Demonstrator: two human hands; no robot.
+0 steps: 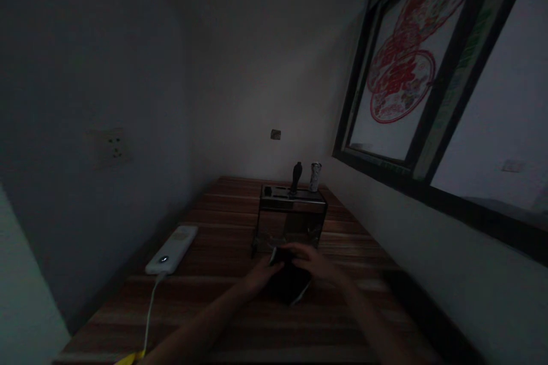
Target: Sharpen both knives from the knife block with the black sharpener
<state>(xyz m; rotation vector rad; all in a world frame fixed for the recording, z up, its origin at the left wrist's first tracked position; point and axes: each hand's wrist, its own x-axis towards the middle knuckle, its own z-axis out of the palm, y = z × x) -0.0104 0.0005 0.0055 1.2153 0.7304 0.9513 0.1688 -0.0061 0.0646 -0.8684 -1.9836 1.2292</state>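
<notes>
In the dim head view, a black, flat, folded-looking thing (287,285) with pale edges lies low over the wooden table; its exact kind is too dark to make out. My left hand (260,275) grips its left side, thumb and fingers closed on the edge. From the right, my right hand (314,262) curves over its upper part, with the fingers bent against it. Just beyond both hands stands a dark-framed rack (293,197) with slots in its top. A dark handle (296,175) and a silvery patterned handle (315,175) rise from its upper side.
A white power bank (173,248) lies at the left of the table (231,194), and a white cable (150,302) runs from it toward me. Walls close in at left and back. A dark-framed window (411,177) with red decorations lines the right.
</notes>
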